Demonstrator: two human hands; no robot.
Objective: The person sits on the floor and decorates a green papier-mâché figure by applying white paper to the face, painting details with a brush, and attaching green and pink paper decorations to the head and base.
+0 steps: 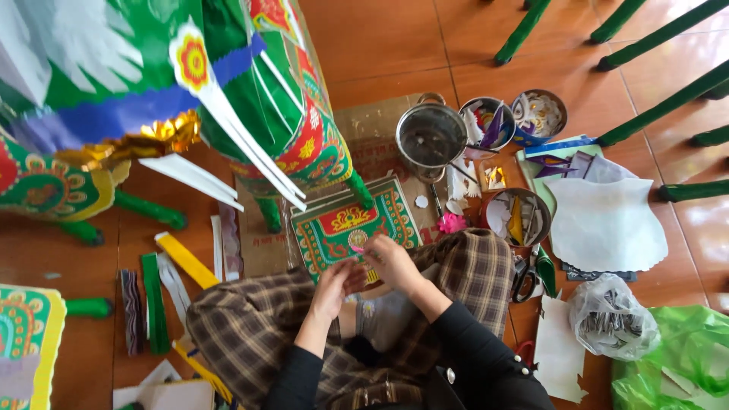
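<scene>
Overhead, filling the upper left: a large paper animal figure point(250, 99) in green, red and blue, with white paper strips and gold foil trim, standing on green legs on the red-brown tiled floor point(380, 38). Upper right: slanting green poles point(661, 99), well apart from the hands. Bottom centre: plaid-trousered knees point(250, 319), drawn up, with black sleeves reaching forward. Right of the knees: a broad white scalloped paper sheet point(607, 224), a green plastic bag point(683, 364), and a clear plastic bag of cuttings point(611, 315). Just ahead of the knees, flat on brown cardboard: an ornate green and red printed panel point(345, 224). Beyond it: a steel pot point(430, 137), beside round tubs of paper scraps point(516, 216). Left on the floor: loose yellow, green and white paper strips point(163, 281). Beside the right knee: black-handled scissors point(524, 277). Left hand point(334, 285) and right hand point(391, 262) close together over the panel's near edge, fingers curled and pinching a small piece of paper point(358, 249), pink at its tip; too small to tell more.
</scene>
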